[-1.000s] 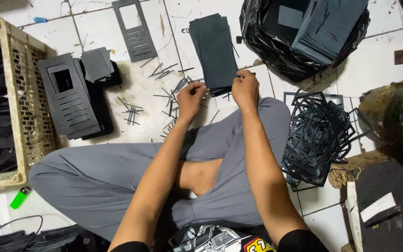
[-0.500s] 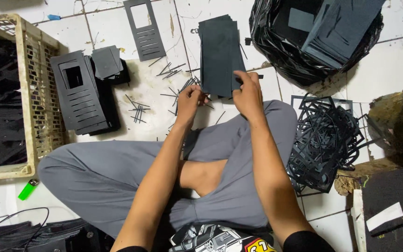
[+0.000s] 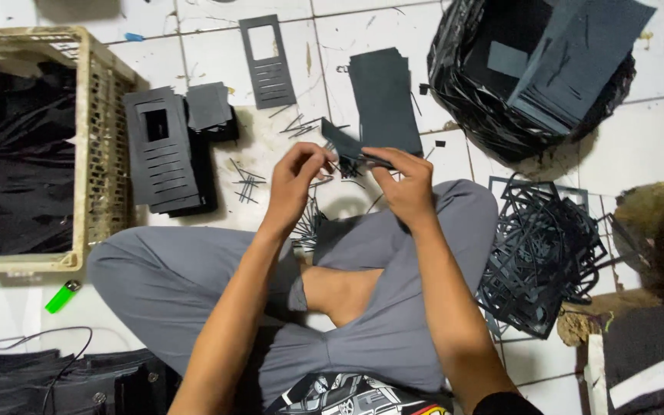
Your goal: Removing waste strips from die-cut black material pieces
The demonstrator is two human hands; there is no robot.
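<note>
The floor (image 3: 639, 123) is laid with white square tiles, scuffed and stained, with dark grout lines. A worn cream plastic crate (image 3: 94, 146) with lattice walls stands at the far left, lined with black sheeting. Just below the crate's near corner lies a small green lighter (image 3: 63, 296), and further below it a thin black cable (image 3: 32, 338) loops across the tiles. Well to the right of the crate, a black plastic bag (image 3: 470, 100) sits open on the floor. The light is even, with soft shadows beside the crate.
</note>
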